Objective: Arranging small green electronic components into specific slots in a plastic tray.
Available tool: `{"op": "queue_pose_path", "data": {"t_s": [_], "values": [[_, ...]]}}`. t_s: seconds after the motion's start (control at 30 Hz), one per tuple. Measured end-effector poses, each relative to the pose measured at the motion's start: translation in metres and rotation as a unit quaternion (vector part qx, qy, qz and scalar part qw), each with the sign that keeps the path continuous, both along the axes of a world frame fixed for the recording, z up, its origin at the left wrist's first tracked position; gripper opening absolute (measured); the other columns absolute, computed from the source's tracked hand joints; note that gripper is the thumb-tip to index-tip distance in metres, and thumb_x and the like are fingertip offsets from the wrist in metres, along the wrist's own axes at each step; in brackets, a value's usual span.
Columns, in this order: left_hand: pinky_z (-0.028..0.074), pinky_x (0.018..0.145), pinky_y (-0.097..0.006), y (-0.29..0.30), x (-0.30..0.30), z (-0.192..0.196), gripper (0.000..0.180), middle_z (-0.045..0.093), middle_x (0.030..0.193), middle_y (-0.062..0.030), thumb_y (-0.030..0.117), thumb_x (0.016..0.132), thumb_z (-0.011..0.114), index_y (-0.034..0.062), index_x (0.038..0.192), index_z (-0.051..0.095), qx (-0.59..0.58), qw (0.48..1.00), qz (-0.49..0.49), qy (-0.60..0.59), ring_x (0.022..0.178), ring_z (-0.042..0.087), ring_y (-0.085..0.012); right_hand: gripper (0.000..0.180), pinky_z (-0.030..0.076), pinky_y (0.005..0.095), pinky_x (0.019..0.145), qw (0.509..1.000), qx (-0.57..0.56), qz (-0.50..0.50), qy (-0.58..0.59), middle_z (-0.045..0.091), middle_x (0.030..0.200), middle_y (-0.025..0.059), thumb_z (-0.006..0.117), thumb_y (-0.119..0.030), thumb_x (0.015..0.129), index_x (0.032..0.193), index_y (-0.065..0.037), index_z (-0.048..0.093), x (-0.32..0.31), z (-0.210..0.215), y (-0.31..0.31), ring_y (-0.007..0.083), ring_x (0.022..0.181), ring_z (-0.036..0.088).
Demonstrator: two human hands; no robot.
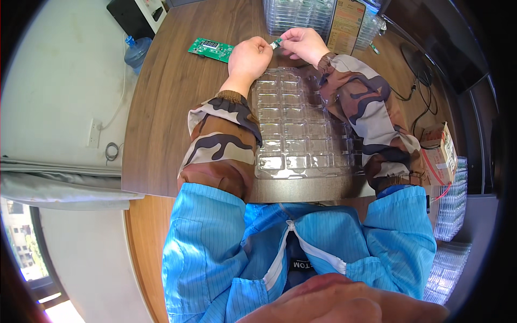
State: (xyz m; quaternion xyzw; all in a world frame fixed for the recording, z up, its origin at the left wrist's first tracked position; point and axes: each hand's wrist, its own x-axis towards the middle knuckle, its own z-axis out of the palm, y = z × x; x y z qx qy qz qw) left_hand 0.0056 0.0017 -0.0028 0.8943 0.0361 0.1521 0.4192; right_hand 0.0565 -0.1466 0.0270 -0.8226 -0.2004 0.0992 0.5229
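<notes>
A pale wall (59, 81) and window (22, 237) stand left of the desk (153, 140).

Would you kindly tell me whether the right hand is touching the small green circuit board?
Touching: the head view shows the right hand holding the small green circuit board by its right end.

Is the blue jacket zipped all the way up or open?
The blue jacket is partly open: its white zipper spreads apart toward the neck, and a dark shirt shows between.

Bright light glares off the clear tray (301, 129); edges bend.
</notes>
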Motion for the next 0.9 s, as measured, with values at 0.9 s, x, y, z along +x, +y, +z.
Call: {"op": "queue_pose_path", "data": {"t_s": [0.9], "values": [[0.042, 0.055, -0.028, 0.006, -0.006, -0.004, 0.021, 0.059, 0.06, -0.0031, 0.027, 0.074, 0.053, 0.0068, 0.076, 0.059, 0.038, 0.999, 0.001, -0.036, 0.057, 0.056, -0.0145, 0.023, 0.048, 0.0318, 0.068, 0.917, -0.251, 0.108, -0.292, 0.062, 0.084, 0.0083, 0.056, -0.019, 0.075, 0.094, -0.006, 0.056, -0.083, 0.036, -0.07, 0.0223, 0.076, 0.06]]}}
